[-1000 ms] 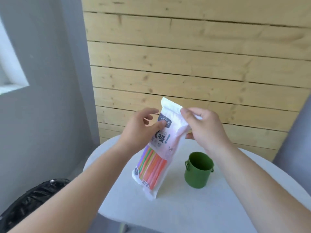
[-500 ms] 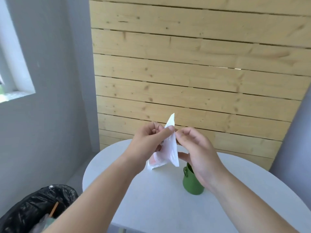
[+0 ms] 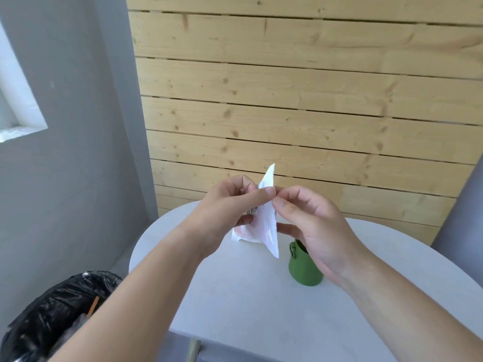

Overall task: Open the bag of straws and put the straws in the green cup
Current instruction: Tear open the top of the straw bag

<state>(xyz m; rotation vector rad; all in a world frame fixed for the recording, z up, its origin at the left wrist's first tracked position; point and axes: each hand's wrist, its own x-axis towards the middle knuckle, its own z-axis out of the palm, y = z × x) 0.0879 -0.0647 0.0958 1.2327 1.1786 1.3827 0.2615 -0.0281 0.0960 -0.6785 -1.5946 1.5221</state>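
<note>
I hold the white bag of straws (image 3: 264, 226) up in the air above the round white table (image 3: 248, 304), edge-on to me, so its printed face and the straws are hidden. My left hand (image 3: 230, 210) pinches the bag's upper edge with thumb and fingers. My right hand (image 3: 313, 226) pinches the same edge from the right, its thumb tip close to my left thumb. The green cup (image 3: 303, 267) stands upright on the table below my right hand, which covers part of it.
A bin lined with a black bag (image 3: 57, 317) stands on the floor at the lower left, beside the table. A wooden plank wall (image 3: 300, 100) rises behind the table, with a grey wall (image 3: 73, 152) to the left.
The bag has turned from face-on to edge-on and been lifted. Both hands have come together at its upper edge. My view has tilted upward, showing more wall.
</note>
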